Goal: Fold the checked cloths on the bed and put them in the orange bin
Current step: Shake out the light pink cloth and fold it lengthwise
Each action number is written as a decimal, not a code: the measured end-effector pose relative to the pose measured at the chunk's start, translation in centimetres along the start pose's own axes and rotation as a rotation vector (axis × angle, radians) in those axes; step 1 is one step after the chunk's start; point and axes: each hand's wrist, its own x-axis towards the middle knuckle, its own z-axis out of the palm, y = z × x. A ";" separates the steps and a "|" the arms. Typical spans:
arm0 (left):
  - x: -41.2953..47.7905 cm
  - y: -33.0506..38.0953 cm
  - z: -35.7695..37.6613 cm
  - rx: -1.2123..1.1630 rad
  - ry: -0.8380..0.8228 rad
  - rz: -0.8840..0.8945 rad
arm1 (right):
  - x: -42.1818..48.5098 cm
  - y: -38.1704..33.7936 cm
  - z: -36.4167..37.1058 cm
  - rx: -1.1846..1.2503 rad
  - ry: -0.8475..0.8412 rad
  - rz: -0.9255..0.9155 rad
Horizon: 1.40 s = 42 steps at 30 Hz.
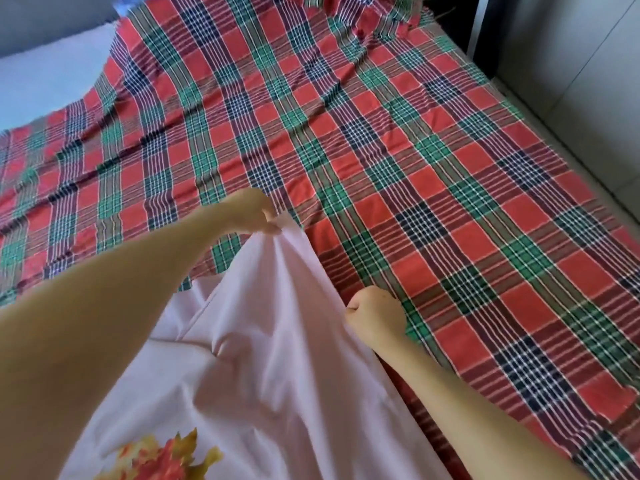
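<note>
Checked cloth (363, 140), red-green-navy, is spread flat over bed (41, 81), with few wrinkles and far edge bunched. Pink sheet (263, 341) is seen at near side, lifted to a peak over near edge of checked cloth. Peak is pinched by left hand (258, 214), fingers curled on the fabric. Right hand (375, 315) is closed in fist on right edge of pink sheet, just beside checked cloth. Flower print (162, 459) is seen at bottom of the sheet.
</note>
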 end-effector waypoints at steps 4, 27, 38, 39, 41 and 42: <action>2.5 0.6 5.0 -0.087 0.068 -0.159 | 0.8 -0.3 0.7 -0.132 0.020 0.081; -5.3 5.1 -8.9 -0.370 0.244 -0.062 | -4.9 2.1 -4.6 0.231 0.343 -0.042; -23.1 13.7 -9.2 -0.520 0.146 0.093 | -16.0 -2.8 -10.9 0.517 0.241 -0.297; -24.8 14.9 -8.5 -0.494 0.127 0.089 | -17.6 -2.8 -11.2 0.558 0.230 -0.318; -27.3 17.1 -6.9 -0.384 0.094 0.090 | -20.3 -2.1 -11.1 0.505 0.192 -0.342; -29.3 18.8 -5.6 -0.313 0.071 0.112 | -22.8 -0.9 -10.6 0.446 0.176 -0.351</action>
